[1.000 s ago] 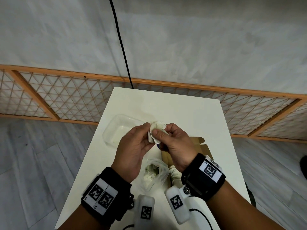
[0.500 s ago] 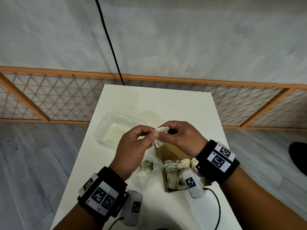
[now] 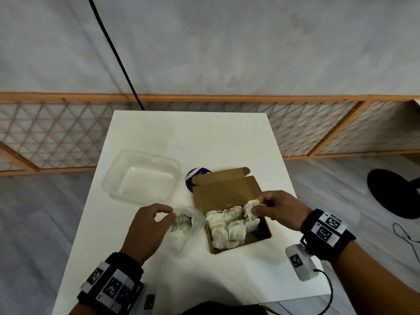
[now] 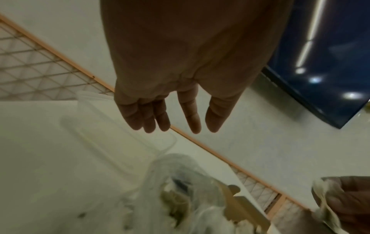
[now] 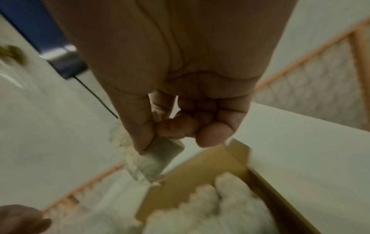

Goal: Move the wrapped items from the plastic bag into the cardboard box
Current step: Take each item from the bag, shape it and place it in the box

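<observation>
An open cardboard box sits on the white table, with several pale wrapped items packed in its near half. My right hand pinches one wrapped item between thumb and fingers over the box's right corner. The right wrist view shows that wrapped item hanging from the right hand above the box. Left of the box lies a crumpled clear plastic bag with more wrapped items inside. My left hand hovers at the bag's mouth. In the left wrist view the left hand is relaxed and empty above the bag.
A clear plastic tub stands at the left of the table. A round purple and white object sits behind the box flap. A wooden lattice fence runs behind the table. A black round base and a cable lie on the floor at right.
Both hands held one wrapped item together before. The left hand has let go and dropped to the bag. The right hand has carried the item right, over the box.
</observation>
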`<control>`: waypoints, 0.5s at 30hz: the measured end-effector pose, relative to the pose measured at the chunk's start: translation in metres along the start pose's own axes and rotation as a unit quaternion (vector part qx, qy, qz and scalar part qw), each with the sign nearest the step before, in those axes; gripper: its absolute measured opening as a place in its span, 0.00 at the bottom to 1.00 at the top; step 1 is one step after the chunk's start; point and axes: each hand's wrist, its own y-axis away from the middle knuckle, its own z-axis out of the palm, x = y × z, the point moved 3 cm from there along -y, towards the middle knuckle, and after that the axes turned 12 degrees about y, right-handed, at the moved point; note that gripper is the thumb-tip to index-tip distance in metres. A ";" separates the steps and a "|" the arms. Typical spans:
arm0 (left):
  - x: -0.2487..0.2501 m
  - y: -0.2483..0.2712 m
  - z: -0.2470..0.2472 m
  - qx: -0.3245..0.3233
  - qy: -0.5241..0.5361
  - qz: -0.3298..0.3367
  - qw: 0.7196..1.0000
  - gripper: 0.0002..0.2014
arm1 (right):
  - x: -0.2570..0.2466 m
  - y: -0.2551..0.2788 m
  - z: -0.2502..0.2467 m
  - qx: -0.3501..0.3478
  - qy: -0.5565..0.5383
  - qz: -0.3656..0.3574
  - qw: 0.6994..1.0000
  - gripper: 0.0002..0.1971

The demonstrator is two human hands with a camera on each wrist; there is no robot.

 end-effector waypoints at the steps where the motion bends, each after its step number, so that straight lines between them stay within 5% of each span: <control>1: -0.007 0.000 0.000 -0.002 -0.015 0.007 1.000 0.03 | 0.016 -0.003 0.009 -0.014 0.012 0.029 0.999 0.15; 7: -0.041 -0.003 0.003 -0.035 -0.068 0.013 0.997 0.02 | 0.072 -0.022 0.062 -0.050 0.092 0.139 0.985 0.18; 15: -0.045 0.000 0.002 -0.048 -0.091 0.032 0.994 0.09 | 0.072 -0.033 0.085 -0.043 0.187 0.184 0.964 0.14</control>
